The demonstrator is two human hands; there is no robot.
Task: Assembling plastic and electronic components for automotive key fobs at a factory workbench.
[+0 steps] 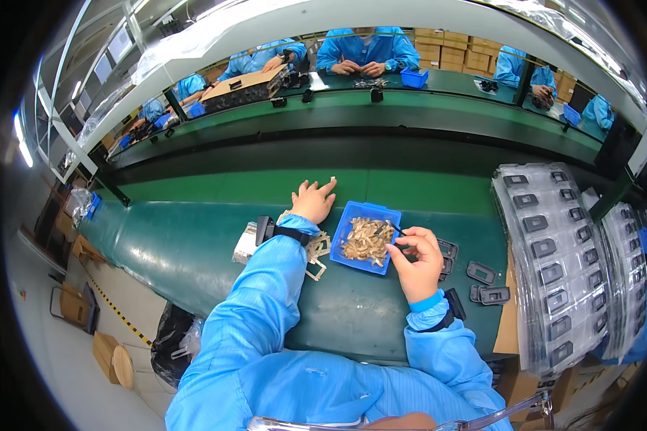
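Pinching a dark tool (395, 228), the right hand (419, 260) is hovering beside tan pieces (366, 242). They're looking light, perhaps brittle, suiting edge grips. The left hand (313, 203) is holding its fingers apart.

We cannot make out the pale speck (333, 178) at a fingertip of the left hand (313, 203); it is too small. The left sleeve (269, 269) hides part of the pale frames (315, 251). We lose the end of the thin dark tool (395, 228) behind the right hand's (418, 260) fingers. The lower edge cuts off the glasses (323, 426), and an overhead bar (381, 16) hides the far middle person's (370, 52) head.
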